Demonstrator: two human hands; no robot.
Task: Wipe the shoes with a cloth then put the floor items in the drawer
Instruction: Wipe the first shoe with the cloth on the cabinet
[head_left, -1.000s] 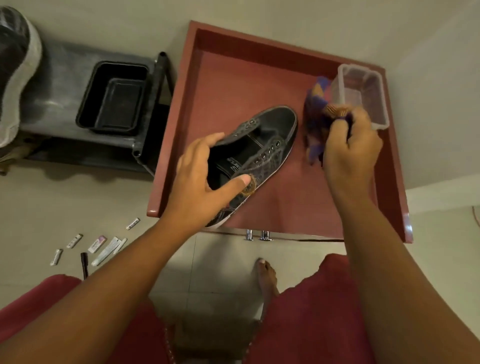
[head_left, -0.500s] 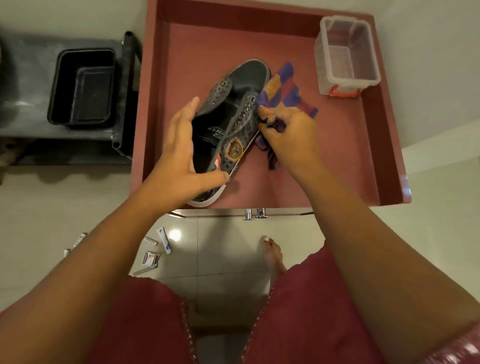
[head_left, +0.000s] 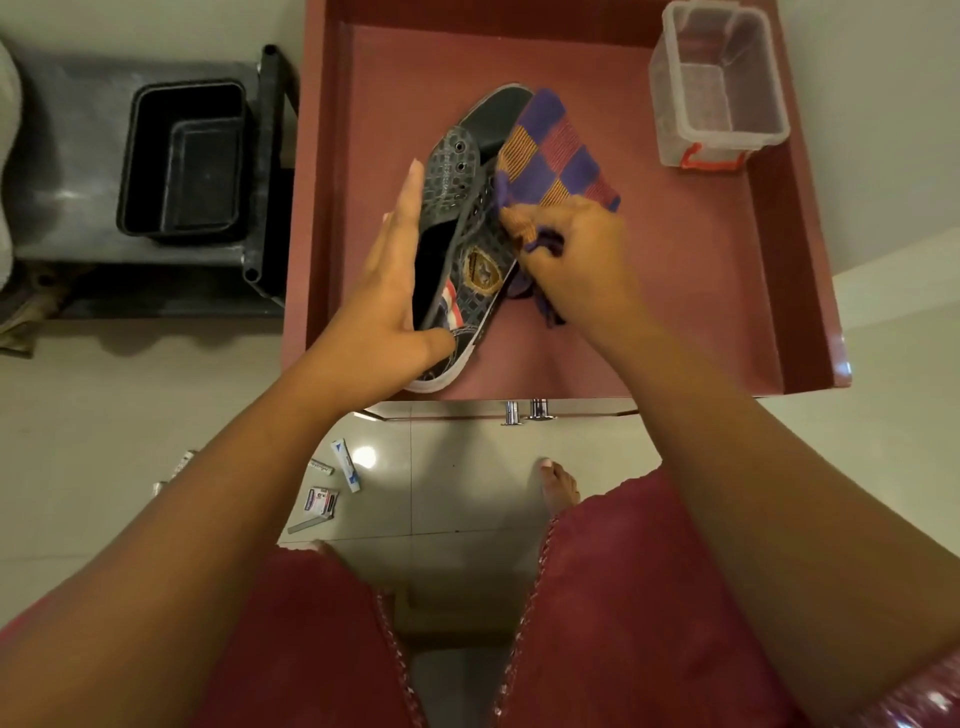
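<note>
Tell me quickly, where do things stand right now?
Left hand holds black patterned sneaker over red drawer. Right hand grips purple-orange checked cloth against its side. Small tubes and boxes on floor. Nothing blocking.

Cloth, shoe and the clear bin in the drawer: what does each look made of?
Cloth: woven fabric, matte, with a purple and orange check; it folds softly. Shoe: dark textile-looking upper, probably canvas or synthetic, with punched eyelets, a badge and a pale rubber-like sole edge. Bin: translucent plastic, slightly glossy, with red clips.
</note>
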